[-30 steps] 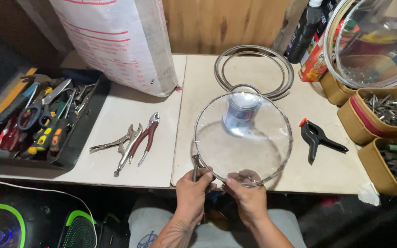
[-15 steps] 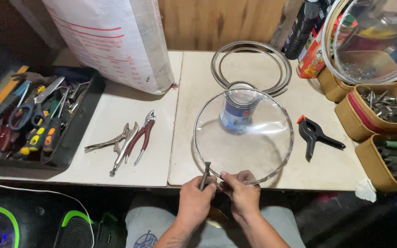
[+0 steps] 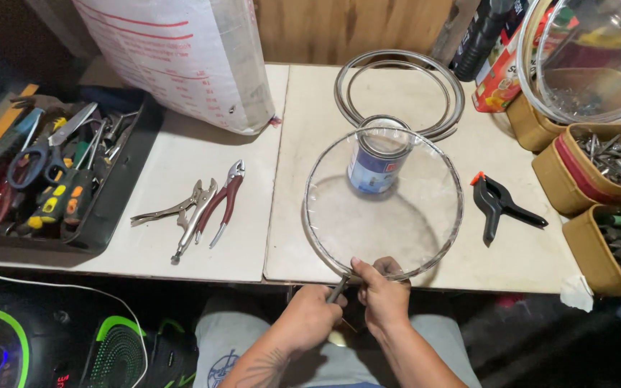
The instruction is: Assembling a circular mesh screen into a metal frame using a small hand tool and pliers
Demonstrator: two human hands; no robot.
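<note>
Head view: round clear glass lid with metal rim rests tilted at the table's near edge, against a blue paint can. Right hand pinches the near rim; left hand clamps a slim dark tool there (rim work looks unfinished). Spare metal rings lie behind.

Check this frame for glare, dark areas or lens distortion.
Head view: table evenly lit and sharp; soft reflections on the clear lid gripped by left hand and right hand; below the table edge it is dark; wide-angle bending shows toward the corners.
</note>
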